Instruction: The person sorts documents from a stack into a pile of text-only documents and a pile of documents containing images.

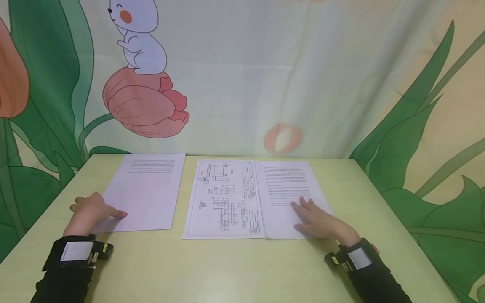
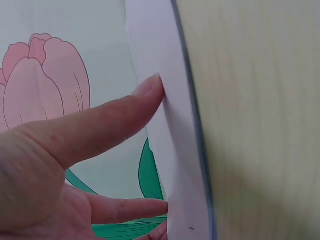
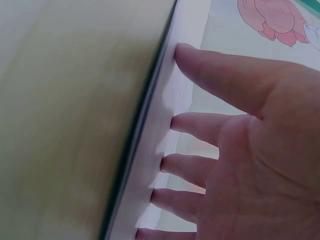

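In the head view, a white sheet (image 1: 144,198) with a few lines of print lies at the left of the table. My left hand (image 1: 92,210) is at its left edge, thumb resting on the paper; the left wrist view shows this thumb (image 2: 150,90) extended. Farther right, a page with technical line drawings (image 1: 223,202) adjoins a page of printed text (image 1: 284,181). My right hand (image 1: 318,221) touches the text page's lower right part. In the right wrist view, the spread fingers (image 3: 190,167) press their tips on the paper.
Beneath the papers is a pale yellow table (image 1: 212,273). A printed curtain (image 1: 235,84) with flowers, leaves and a white animal hangs behind it. Both wrists wear black bands (image 1: 72,252) with small devices.
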A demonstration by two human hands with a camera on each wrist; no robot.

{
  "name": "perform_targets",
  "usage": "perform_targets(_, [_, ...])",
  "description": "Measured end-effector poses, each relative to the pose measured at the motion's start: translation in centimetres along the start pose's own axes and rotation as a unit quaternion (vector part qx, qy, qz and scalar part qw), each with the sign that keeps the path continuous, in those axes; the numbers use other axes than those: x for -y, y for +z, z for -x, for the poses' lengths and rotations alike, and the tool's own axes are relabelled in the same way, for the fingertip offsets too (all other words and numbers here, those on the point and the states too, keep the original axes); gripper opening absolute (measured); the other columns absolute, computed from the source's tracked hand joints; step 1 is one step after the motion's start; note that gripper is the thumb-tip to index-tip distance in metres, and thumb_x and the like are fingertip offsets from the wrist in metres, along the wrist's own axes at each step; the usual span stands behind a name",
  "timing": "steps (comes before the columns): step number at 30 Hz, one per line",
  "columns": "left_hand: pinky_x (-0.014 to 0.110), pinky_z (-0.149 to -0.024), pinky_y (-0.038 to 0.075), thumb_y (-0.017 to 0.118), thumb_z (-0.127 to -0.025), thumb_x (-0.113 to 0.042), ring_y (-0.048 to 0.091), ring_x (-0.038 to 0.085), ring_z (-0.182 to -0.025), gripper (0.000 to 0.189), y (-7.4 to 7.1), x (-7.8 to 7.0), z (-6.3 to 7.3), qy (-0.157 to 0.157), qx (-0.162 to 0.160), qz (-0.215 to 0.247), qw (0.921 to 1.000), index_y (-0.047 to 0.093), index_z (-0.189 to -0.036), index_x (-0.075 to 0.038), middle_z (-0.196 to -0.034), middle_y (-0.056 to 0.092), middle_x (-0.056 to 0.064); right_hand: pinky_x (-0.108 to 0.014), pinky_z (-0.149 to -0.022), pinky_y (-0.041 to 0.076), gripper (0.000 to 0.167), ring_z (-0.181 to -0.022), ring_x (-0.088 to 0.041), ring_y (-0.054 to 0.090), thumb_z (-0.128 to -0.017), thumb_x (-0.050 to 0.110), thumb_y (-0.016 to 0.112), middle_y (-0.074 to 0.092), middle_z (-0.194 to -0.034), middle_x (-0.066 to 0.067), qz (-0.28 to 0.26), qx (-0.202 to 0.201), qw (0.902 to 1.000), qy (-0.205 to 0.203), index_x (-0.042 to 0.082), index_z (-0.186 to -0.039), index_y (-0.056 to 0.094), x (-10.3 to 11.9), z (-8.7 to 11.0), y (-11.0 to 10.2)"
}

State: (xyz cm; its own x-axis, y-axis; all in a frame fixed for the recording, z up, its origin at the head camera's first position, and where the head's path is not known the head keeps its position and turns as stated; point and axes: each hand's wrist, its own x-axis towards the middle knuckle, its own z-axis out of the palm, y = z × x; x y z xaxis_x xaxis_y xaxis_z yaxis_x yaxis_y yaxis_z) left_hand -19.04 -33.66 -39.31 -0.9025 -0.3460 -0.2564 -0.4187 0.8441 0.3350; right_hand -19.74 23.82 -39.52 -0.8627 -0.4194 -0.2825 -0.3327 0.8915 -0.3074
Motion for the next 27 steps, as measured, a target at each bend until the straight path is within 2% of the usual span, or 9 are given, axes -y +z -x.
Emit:
perform_targets(3, [0.066, -0.082, 0.039, 0.083, -0.065, -0.038, 0.026, 0.065, -0.108, 0.095, -0.08, -0.03, -0.2, -0.015, 0.002, 0.001, 0.9999, 0.037, -0.116, 0.027, -0.106, 0.03, 0.048, -0.061, -0.11, 0.016, 0.067, -0.14, -0.051, 0.007, -0.096, 0.035, 0.053, 0.011, -0.155, -0.027, 0.0, 0.0, 1.0, 0.0, 0.006, -0.149, 0.025, -0.07, -0.05, 0.01])
perform_targets(7, [0.068, -0.082, 0.038, 0.083, -0.065, -0.036, 0.025, 0.067, -0.11, 0.097, -0.16, 0.23, -0.33, -0.029, -0.002, 0.015, 0.9995, 0.032, -0.119, 0.027, -0.11, 0.027, 0.05, -0.061, -0.11, 0.016, 0.067, -0.14, -0.051, 0.008, -0.095, 0.036, 0.053, 0.011, -0.155, -0.027, 0.002, -0.001, 1.0, -0.002, 0.006, -0.149, 0.025, -0.16, -0.14, 0.01])
perform_targets(14, [0.062, -0.078, 0.039, 0.082, -0.066, -0.034, 0.033, 0.06, -0.101, 0.09, -0.58, 0.34, -0.15, -0.015, -0.004, 0.017, 0.9997, 0.038, -0.114, 0.028, -0.101, 0.036, 0.045, -0.062, -0.109, 0.016, 0.067, -0.139, -0.052, 0.008, -0.095, 0.035, 0.053, 0.011, -0.154, -0.028, 0.004, -0.002, 1.0, -0.005, 0.005, -0.149, 0.026, -0.1, -0.13, -0.06])
perform_targets(18, [0.053, -0.07, 0.038, 0.081, -0.066, -0.035, 0.039, 0.05, -0.088, 0.084, -0.75, 0.52, 0.07, -0.002, 0.004, 0.011, 0.9999, 0.043, -0.108, 0.027, -0.091, 0.047, 0.036, -0.062, -0.109, 0.016, 0.067, -0.139, -0.052, 0.008, -0.095, 0.035, 0.053, 0.012, -0.154, -0.027, 0.002, -0.001, 1.0, -0.002, 0.006, -0.149, 0.026, -0.09, -0.16, -0.04])
perform_targets(21, [0.046, -0.066, 0.036, 0.081, -0.067, -0.034, 0.039, 0.044, -0.083, 0.08, -0.71, 0.56, 0.13, -0.002, 0.005, 0.011, 0.9999, 0.045, -0.106, 0.025, -0.085, 0.049, 0.03, -0.062, -0.109, 0.016, 0.067, -0.139, -0.052, 0.008, -0.095, 0.035, 0.053, 0.012, -0.154, -0.028, 0.001, -0.001, 1.0, -0.003, 0.005, -0.149, 0.026, -0.12, -0.16, -0.02])
perform_targets(27, [0.048, -0.066, 0.036, 0.082, -0.067, -0.033, 0.038, 0.046, -0.085, 0.082, -0.44, 0.57, 0.08, -0.007, -0.005, 0.019, 0.9998, 0.041, -0.111, 0.024, -0.09, 0.048, 0.033, -0.062, -0.109, 0.016, 0.067, -0.139, -0.053, 0.009, -0.096, 0.035, 0.053, 0.012, -0.154, -0.028, 0.001, -0.001, 1.0, -0.005, 0.005, -0.149, 0.026, -0.19, -0.14, 0.06])
